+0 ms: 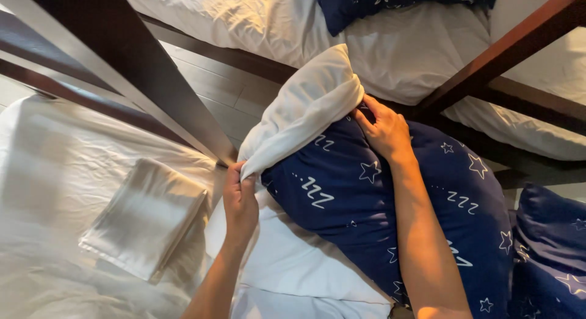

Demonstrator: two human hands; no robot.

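pinching the white pillowcase [305, 105] hem with our left hand [240, 203] at 7 o'clock, we press our right hand [386, 131] closed onto the navy star-print pillow [390, 197] at the cloth's edge, hands apart. the pillow lies mid-frame on the bed [61, 172]. it looks soft, light and squashy; we'd judge the corners and the hem give the surest grip.

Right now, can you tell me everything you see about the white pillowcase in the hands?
The white pillowcase looks like soft, wrinkled cotton. It covers only the top end of the dark blue pillow with white stars, bunched up there. The left hand pinches its lower edge; the right hand presses at its rim against the pillow. It stands tilted above the white bed.
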